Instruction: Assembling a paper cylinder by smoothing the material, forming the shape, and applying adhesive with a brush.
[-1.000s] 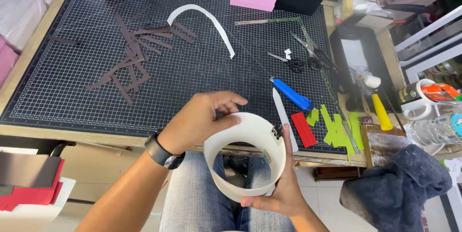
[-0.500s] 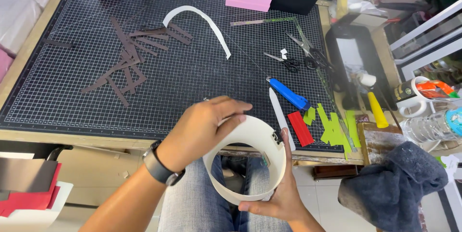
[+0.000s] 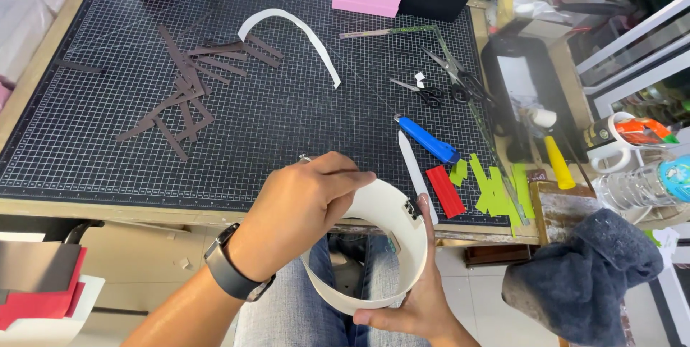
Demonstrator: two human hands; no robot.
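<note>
Our left hand [image 3: 302, 210] grips the white paper ring [image 3: 392, 225] from above. Our right hand [image 3: 417, 297] cups the ring's lower rim, below the bench [image 3: 108, 207] edge.

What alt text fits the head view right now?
Both hands hold a white paper ring above the lap: left hand grips its top edge, right hand cups it. Beyond, a black cutting mat carries brown strips and a blue knife.

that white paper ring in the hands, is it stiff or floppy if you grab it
The white paper ring is probably light and springy: a thin strip, apparently clipped into a loop. It likely squashes easily, since the left hand and right hand both steady it. The loose white strip holds its curve.
</note>
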